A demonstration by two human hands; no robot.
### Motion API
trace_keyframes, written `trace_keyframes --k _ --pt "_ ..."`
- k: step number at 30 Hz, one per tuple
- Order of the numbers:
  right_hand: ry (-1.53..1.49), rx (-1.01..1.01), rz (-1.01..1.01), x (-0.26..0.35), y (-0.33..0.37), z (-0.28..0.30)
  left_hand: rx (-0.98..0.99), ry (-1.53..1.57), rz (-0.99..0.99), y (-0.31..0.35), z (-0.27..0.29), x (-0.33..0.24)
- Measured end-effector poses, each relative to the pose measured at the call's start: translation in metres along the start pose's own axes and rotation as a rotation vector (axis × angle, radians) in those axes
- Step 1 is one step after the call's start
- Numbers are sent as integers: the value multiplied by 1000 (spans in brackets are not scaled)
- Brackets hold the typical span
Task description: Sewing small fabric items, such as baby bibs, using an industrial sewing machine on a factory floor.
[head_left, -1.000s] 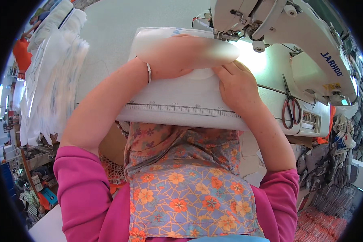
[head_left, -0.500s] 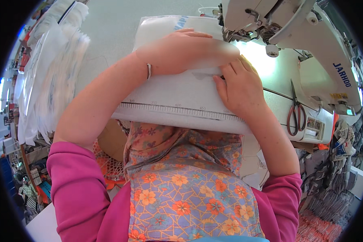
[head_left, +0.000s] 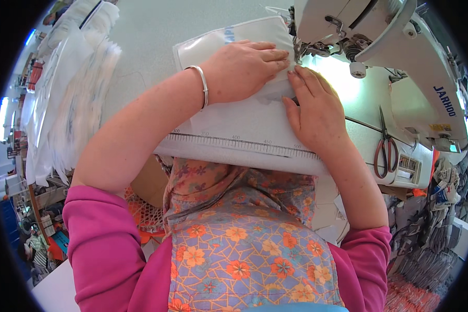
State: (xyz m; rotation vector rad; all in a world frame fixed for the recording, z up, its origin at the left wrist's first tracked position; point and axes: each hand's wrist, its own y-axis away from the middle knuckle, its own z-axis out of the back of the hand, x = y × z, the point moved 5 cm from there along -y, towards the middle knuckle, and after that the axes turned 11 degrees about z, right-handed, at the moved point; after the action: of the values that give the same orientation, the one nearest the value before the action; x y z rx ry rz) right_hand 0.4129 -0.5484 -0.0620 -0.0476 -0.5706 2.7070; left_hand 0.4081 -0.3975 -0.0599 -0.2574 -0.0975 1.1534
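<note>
A white, glossy sheet (head_left: pixel 205 49) with blue print and a stitched-looking border lies under both my hands, its far right corner beside the needle area of a white sewing machine (head_left: pixel 369 34). My left hand (head_left: pixel 247 70) rests flat on the sheet, fingers stretched toward the needle. Close to it, my right hand (head_left: pixel 318 109) lies with fingers extended just in front of the presser foot (head_left: pixel 298 54), thumb apart. A small dark bit shows by the right thumb; what it is I cannot make out. The right palm is hidden.
Red-handled scissors (head_left: pixel 385 151) lie right of my right forearm. A ruler strip (head_left: pixel 234 142) runs along the table's near edge. Stacked white sheets (head_left: pixel 78 93) hang at the left. Piles of grey textile (head_left: pixel 426 234) stand at the lower right.
My left hand, blurred before, has drawn back left from the needle and lies flat. The sheet has turned slightly, and its far right corner shows. My right hand stays nearly in place.
</note>
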Motion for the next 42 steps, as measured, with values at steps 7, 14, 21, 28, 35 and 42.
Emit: trace_keyframes --k 7,14,21,28,35,42 --pt "-30 -56 -25 -1 0 0 48 -40 -216 -9 2 19" --pt "-16 -32 31 6 1 -1 99 113 -164 2 -8 18" --pt "19 -32 19 2 2 -1 47 100 -55 3 -13 10" --pt "-35 -80 8 -2 3 4 -51 103 243 9 -20 -13" --pt "-103 -91 12 -8 7 5 -4 28 473 8 -23 -33" --pt "-72 -146 15 -10 6 7 40 -8 418 12 -19 -35"
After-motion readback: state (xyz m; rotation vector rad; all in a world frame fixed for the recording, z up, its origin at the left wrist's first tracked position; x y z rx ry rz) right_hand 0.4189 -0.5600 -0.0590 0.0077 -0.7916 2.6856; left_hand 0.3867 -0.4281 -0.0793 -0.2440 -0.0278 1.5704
